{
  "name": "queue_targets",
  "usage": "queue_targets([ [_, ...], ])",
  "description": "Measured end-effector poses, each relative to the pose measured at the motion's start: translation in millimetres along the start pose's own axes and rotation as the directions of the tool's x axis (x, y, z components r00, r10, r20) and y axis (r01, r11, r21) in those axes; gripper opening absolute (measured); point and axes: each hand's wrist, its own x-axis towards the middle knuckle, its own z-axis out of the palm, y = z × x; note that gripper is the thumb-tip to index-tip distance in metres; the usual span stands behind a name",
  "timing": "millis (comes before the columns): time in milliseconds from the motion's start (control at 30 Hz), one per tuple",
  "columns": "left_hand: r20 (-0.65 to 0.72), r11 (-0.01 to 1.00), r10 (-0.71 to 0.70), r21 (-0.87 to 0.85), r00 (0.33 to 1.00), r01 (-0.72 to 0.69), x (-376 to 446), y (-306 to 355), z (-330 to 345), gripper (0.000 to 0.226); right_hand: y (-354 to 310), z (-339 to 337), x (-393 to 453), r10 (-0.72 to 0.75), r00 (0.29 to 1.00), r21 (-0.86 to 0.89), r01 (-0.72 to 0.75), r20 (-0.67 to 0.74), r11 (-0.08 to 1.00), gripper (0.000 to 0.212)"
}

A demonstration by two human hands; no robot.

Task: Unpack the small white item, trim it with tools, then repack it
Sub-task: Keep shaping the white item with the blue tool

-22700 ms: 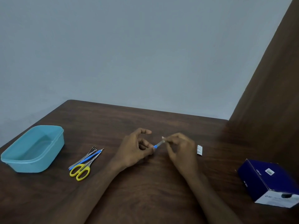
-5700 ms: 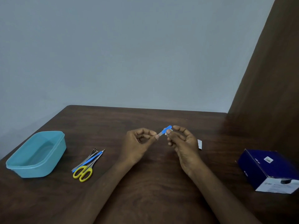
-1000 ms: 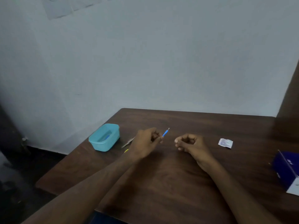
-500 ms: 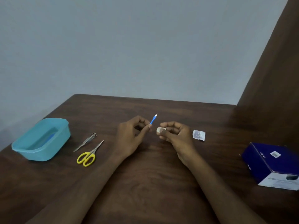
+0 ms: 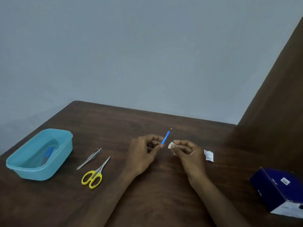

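White and tiny, the item sits pinched in your right hand, raised off the table so your left hand can work on it. That hand grips a thin blue tool with its tip angled up and away, just beside the item but not touching. Your scissors and clippers lie close on the left, probably for trimming, and the wrapper waits by your right hand, likely for repacking.
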Motion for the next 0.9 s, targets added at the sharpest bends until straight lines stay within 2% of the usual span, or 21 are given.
queue_targets([
  [67,0.015,1.0,0.008,0.008,1.0,-0.009,2,3,-2,0.018,-5,8,1,-0.022,1.0,-0.118,0.021,-0.012,0.993,0.012],
  [133,0.027,1.0,0.018,0.019,0.999,-0.019,1,5,-3,0.016,-7,12,-1,-0.036,0.998,-0.138,0.029,-0.048,0.99,0.014],
  [233,0.025,0.999,0.025,0.023,0.999,-0.025,-1,6,-1,0.015,-7,9,-2,-0.023,0.995,-0.051,0.018,-0.096,0.999,0.018],
  [500,-0.014,0.999,0.027,0.037,1.0,-0.026,-2,8,1,0.016,-10,11,-2,0.016,1.0,0.157,-0.013,-0.019,0.987,0.013],
  [700,-0.056,1.0,-0.007,0.022,0.998,0.009,-2,5,-3,0.012,-16,15,-2,0.075,0.991,0.407,-0.115,0.112,0.906,0.014],
  [900,-0.049,1.0,0.01,-0.006,0.999,-0.01,-3,8,-2,0.013,-17,12,-2,0.093,0.985,0.501,-0.152,0.142,0.852,0.022],
])
